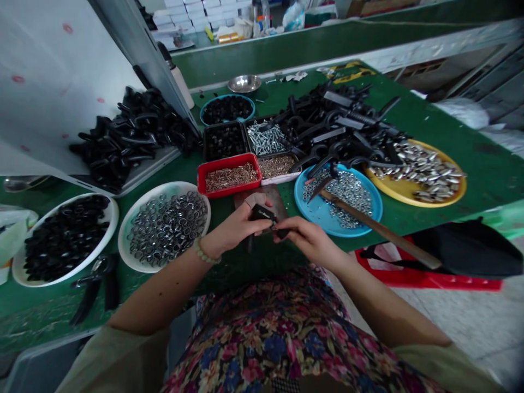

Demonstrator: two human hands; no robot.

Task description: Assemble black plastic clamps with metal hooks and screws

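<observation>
My left hand [235, 226], a band wrapped round one finger, is closed on a black plastic part [262, 212] with small white lettering. Close against its right end, my right hand [309, 236] pinches a small dark piece [281, 233]; the fingers partly cover it, so its kind is unclear. Both hands meet above the near table edge, just in front of a flat metal plate [280, 201]. Behind them stands a red tray [199, 180] of copper-coloured pins. To the right, a blue plate [301, 210] holds small silver parts, with a wooden-handled hammer [368, 221] lying across it.
Left are a white basin [125, 248] of metal rings, a white basin [18, 267] of black parts, and pliers [100, 281]. Black clamp-like parts [339, 123] are heaped behind the blue plate. A yellow plate [458, 188] of shiny metal pieces and a tray of screws [266, 137] stand nearby.
</observation>
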